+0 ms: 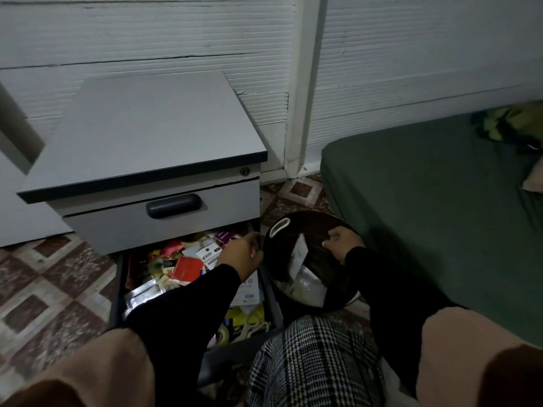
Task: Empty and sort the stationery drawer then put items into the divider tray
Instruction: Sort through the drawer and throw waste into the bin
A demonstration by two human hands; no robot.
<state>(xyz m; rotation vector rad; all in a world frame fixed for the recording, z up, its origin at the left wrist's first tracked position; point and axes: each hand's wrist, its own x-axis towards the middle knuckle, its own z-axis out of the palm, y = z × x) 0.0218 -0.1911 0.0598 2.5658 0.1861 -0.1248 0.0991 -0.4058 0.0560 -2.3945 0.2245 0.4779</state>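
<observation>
The lower drawer (117, 289) of a grey cabinet (141, 133) is pulled out and crammed with mixed stationery: a red packet (188, 270), white labelled cards (210, 255), silver foil packs (144, 295), yellow scissors (254, 321) and a tape roll (221, 333). My left hand (242, 255) reaches over the drawer's far right corner with curled fingers; what they touch is hidden. My right hand (340, 242) grips the far rim of a black round bin (308, 224) standing right of the drawer. The bin holds white paper and clear plastic wrappers (305, 277).
The upper drawer with a dark handle (173, 205) is closed. A green mattress (426, 215) lies on the right with bunched cloth (511, 124) at its far end. Patterned floor tiles (50, 277) show left of the cabinet. My checked trouser leg (308, 362) lies in front.
</observation>
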